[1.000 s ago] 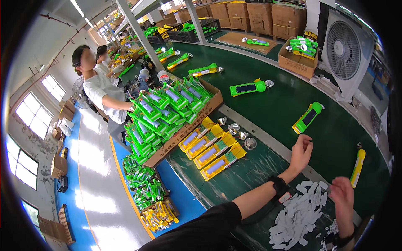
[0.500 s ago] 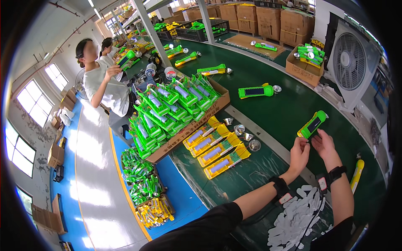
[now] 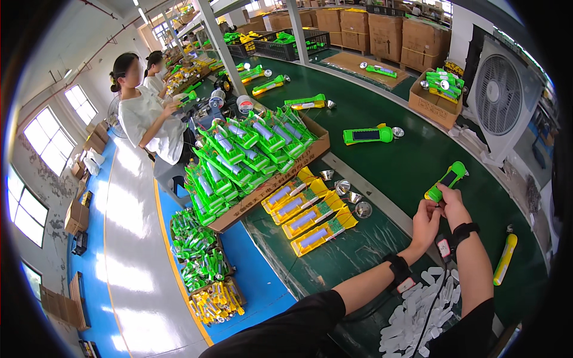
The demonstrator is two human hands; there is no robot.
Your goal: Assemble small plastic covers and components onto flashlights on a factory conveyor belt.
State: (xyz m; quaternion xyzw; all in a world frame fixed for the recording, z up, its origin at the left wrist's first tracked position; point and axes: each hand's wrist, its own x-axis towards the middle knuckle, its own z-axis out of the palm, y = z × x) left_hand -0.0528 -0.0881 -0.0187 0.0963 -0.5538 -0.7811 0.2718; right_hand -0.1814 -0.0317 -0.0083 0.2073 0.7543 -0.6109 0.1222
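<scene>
My left hand (image 3: 425,222) and my right hand (image 3: 455,206) meet over the green belt, fingers pinched together. What lies between their fingertips is too small to make out. Just beyond them is a green and yellow flashlight (image 3: 449,179) with a dark solar panel; my right fingers overlap its near end, and I cannot tell whether they grip it. To the left, several open yellow flashlight housings (image 3: 311,237) with pale purple battery cells lie in a row. Silver reflector cups (image 3: 363,209) sit at their far ends.
A cardboard box (image 3: 271,186) heaped with green housings stands left. Translucent plastic strips (image 3: 412,316) are piled near my forearms. Another flashlight (image 3: 369,135) lies farther along the belt, and a yellow one (image 3: 505,256) at right. A fan (image 3: 500,89) stands far right; co-workers (image 3: 146,113) work at left.
My right hand has moved left and closed, its fingers now meeting my left hand's in front of the flashlight. The view has shifted slightly. A co-worker has lowered the raised green piece.
</scene>
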